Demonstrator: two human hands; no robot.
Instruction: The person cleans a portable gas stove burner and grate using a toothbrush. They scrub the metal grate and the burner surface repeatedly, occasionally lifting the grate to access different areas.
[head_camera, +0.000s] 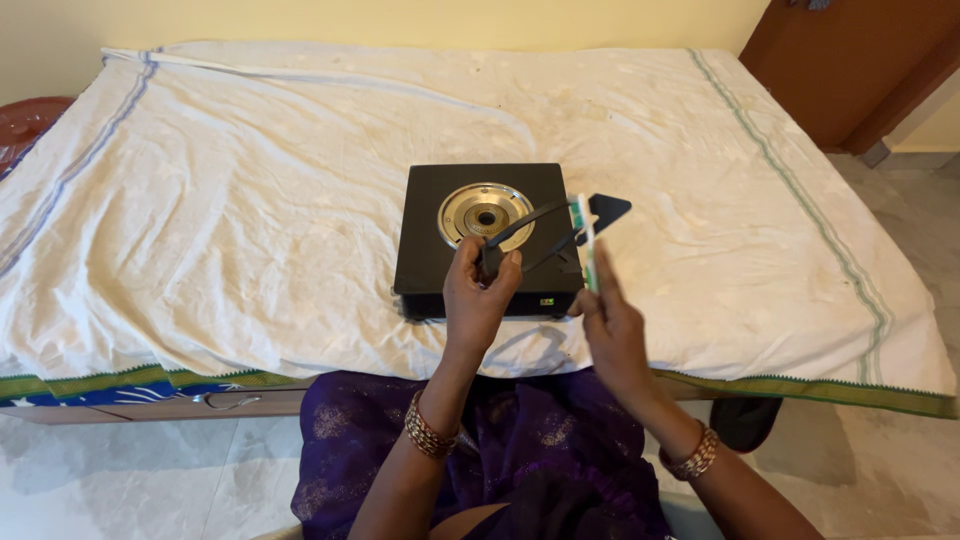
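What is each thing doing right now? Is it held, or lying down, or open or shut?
Left hand: shut on the black pan support.
Black pan support: lifted above the stove, held at one end.
Right hand: shut on the toothbrush.
Toothbrush: upright, against the pan support.
Black stove: flat on the cloth, burner bare.
White cloth: spread out, stained.
Brown door: cannot tell if shut.

Place: a room in a home
Bed: a white sheet (250, 200) with striped borders covers it, filling most of the frame
Walls: pale yellow along the top
Door: brown wood (850, 60), upper right
Floor: light tiles (120, 470) at the bottom
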